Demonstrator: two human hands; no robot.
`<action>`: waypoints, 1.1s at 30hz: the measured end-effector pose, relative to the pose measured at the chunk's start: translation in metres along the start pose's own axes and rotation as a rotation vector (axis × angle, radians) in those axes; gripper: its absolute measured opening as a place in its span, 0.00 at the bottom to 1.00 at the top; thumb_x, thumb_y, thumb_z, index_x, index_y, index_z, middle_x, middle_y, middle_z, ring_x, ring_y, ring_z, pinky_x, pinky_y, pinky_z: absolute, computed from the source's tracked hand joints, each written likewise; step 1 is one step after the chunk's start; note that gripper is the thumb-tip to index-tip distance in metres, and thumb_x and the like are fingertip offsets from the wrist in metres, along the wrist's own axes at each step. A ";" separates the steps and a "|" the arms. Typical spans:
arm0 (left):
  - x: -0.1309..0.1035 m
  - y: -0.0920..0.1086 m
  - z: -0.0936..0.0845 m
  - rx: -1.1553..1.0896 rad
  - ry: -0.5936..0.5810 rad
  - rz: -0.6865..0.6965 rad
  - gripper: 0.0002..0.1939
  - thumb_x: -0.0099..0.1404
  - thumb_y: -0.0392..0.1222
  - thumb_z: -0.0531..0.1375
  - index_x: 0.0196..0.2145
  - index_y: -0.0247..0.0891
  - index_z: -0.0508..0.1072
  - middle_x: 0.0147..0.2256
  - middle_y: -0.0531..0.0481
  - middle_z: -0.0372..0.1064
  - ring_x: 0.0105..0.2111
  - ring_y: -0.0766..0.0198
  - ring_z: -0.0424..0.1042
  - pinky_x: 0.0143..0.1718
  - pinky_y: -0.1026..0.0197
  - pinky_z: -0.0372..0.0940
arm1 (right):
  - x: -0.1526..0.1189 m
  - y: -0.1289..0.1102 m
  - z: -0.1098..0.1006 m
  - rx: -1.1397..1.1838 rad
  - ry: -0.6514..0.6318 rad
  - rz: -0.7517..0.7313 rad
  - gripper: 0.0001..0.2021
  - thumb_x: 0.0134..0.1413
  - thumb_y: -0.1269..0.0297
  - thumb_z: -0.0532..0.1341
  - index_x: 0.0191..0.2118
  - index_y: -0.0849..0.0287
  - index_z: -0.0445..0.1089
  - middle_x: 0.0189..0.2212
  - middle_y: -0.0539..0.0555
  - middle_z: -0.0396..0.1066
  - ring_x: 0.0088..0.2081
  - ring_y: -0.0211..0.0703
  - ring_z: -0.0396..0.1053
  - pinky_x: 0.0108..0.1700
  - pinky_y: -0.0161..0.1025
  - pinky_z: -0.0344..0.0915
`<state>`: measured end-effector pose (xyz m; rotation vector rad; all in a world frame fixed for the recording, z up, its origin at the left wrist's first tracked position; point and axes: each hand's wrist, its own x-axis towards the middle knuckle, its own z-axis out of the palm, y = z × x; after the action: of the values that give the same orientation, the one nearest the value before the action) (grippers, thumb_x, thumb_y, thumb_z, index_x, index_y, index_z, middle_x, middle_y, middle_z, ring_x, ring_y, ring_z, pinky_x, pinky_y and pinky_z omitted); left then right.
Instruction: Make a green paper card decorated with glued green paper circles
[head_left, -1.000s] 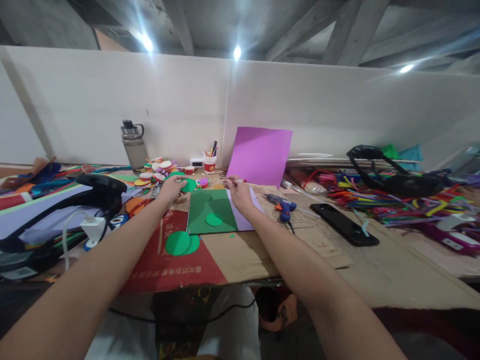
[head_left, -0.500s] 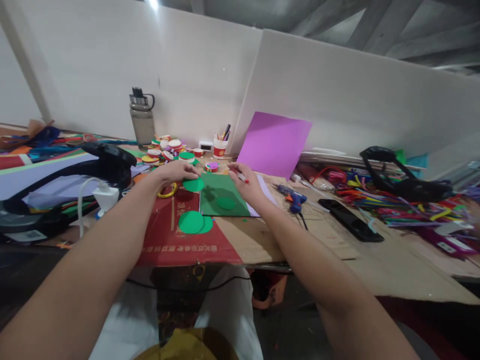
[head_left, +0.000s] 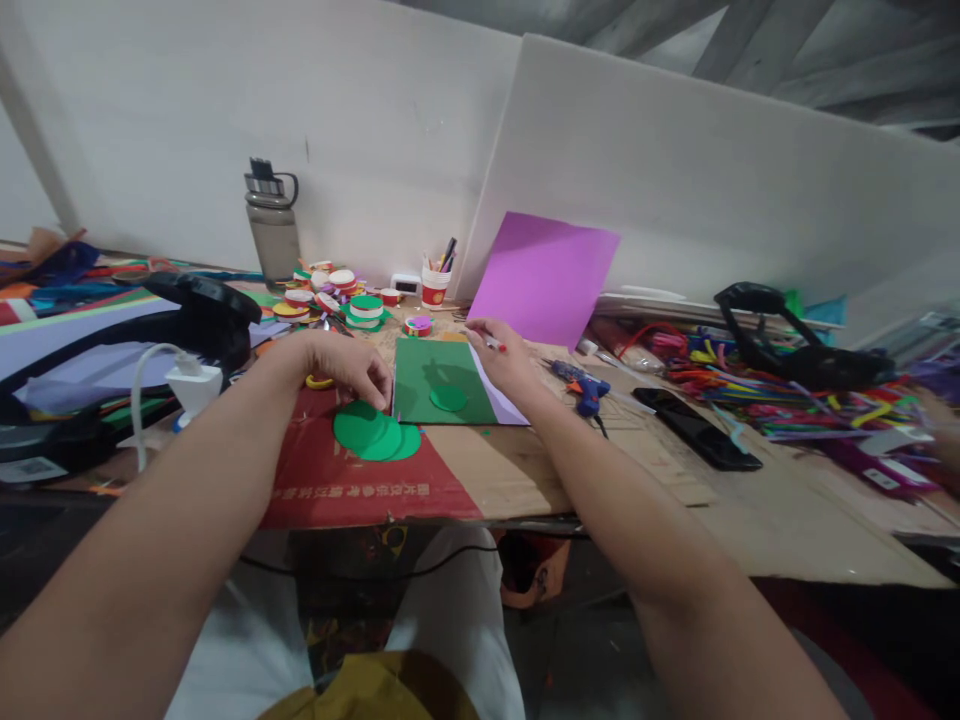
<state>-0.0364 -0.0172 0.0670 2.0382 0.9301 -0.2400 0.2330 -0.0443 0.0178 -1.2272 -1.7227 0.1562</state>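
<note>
Several overlapping green paper discs (head_left: 367,432) lie on the red printed area of the cardboard (head_left: 337,490). My left hand (head_left: 351,368) is just above them, its fingertips bent down at the upper edge of the discs. Whether it grips a disc is hard to tell. A dark green sheet (head_left: 420,370) lies to the right, over a lilac sheet (head_left: 499,390), with a single green disc (head_left: 448,398) on it. My right hand (head_left: 499,352) is closed on a pen with a red part (head_left: 493,343), above the upper right of the sheets.
Behind are small paper drums (head_left: 341,283), a bottle (head_left: 271,225), a pen cup (head_left: 436,282) and a purple sheet (head_left: 544,275). At the right lie a glue gun (head_left: 589,390), a phone (head_left: 697,430) and colourful strips (head_left: 757,400). A white plug (head_left: 193,385) stands left.
My left hand has moved down toward the discs, and the disc that was under its fingers now lies overlapping the others. My right hand still holds the pen. The view has shifted slightly.
</note>
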 end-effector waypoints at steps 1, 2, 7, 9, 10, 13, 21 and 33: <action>0.002 -0.002 -0.001 -0.006 0.043 -0.006 0.13 0.46 0.52 0.68 0.28 0.44 0.81 0.28 0.48 0.77 0.26 0.61 0.72 0.24 0.65 0.63 | 0.002 0.001 -0.002 -0.009 0.012 0.008 0.11 0.58 0.61 0.55 0.41 0.57 0.71 0.41 0.56 0.74 0.44 0.44 0.68 0.51 0.42 0.62; 0.005 -0.004 -0.002 -0.019 0.101 -0.019 0.14 0.48 0.54 0.67 0.27 0.43 0.80 0.28 0.48 0.77 0.25 0.61 0.72 0.24 0.65 0.63 | 0.004 0.002 -0.005 -0.018 0.029 0.015 0.11 0.58 0.61 0.55 0.41 0.57 0.71 0.41 0.56 0.74 0.44 0.44 0.68 0.51 0.42 0.62; 0.021 0.002 0.002 -0.090 0.460 -0.148 0.20 0.54 0.60 0.62 0.25 0.39 0.76 0.24 0.46 0.75 0.20 0.62 0.70 0.20 0.64 0.60 | 0.014 0.015 -0.018 -0.111 0.110 0.078 0.12 0.59 0.62 0.54 0.42 0.59 0.71 0.42 0.58 0.74 0.45 0.44 0.69 0.50 0.41 0.62; 0.026 0.010 0.007 -0.077 0.540 -0.177 0.19 0.53 0.58 0.63 0.24 0.38 0.74 0.23 0.46 0.74 0.20 0.61 0.70 0.19 0.64 0.59 | 0.015 0.023 -0.022 -0.215 0.055 0.164 0.12 0.59 0.64 0.53 0.42 0.60 0.72 0.41 0.60 0.75 0.43 0.46 0.71 0.47 0.41 0.63; 0.029 0.013 0.010 -0.075 0.573 -0.185 0.18 0.53 0.57 0.63 0.24 0.37 0.74 0.22 0.46 0.74 0.20 0.61 0.70 0.19 0.64 0.59 | 0.015 0.027 -0.023 -0.280 0.004 0.225 0.12 0.59 0.64 0.53 0.41 0.61 0.72 0.40 0.61 0.75 0.42 0.47 0.71 0.46 0.41 0.64; 0.035 0.016 0.016 -0.134 0.631 -0.183 0.16 0.54 0.54 0.64 0.24 0.36 0.73 0.23 0.45 0.74 0.21 0.60 0.72 0.19 0.64 0.59 | 0.011 0.034 -0.023 -0.462 -0.174 0.380 0.11 0.57 0.66 0.54 0.39 0.62 0.73 0.36 0.65 0.76 0.38 0.51 0.73 0.41 0.42 0.64; 0.047 0.022 0.022 0.144 0.794 -0.165 0.12 0.57 0.49 0.63 0.28 0.36 0.75 0.26 0.46 0.74 0.28 0.57 0.73 0.28 0.60 0.63 | 0.008 0.022 -0.020 -0.535 -0.260 0.397 0.12 0.58 0.66 0.54 0.38 0.62 0.73 0.38 0.67 0.76 0.40 0.53 0.74 0.39 0.42 0.64; 0.074 0.052 0.054 0.503 0.519 0.148 0.25 0.50 0.51 0.67 0.46 0.40 0.75 0.40 0.47 0.72 0.38 0.57 0.70 0.37 0.62 0.62 | 0.006 0.015 -0.017 -0.627 -0.279 0.414 0.13 0.58 0.63 0.54 0.42 0.62 0.74 0.41 0.69 0.76 0.44 0.58 0.73 0.44 0.47 0.64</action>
<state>0.0600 -0.0380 0.0315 2.6971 1.0976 0.1672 0.2558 -0.0392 0.0213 -2.1061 -1.7931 0.0272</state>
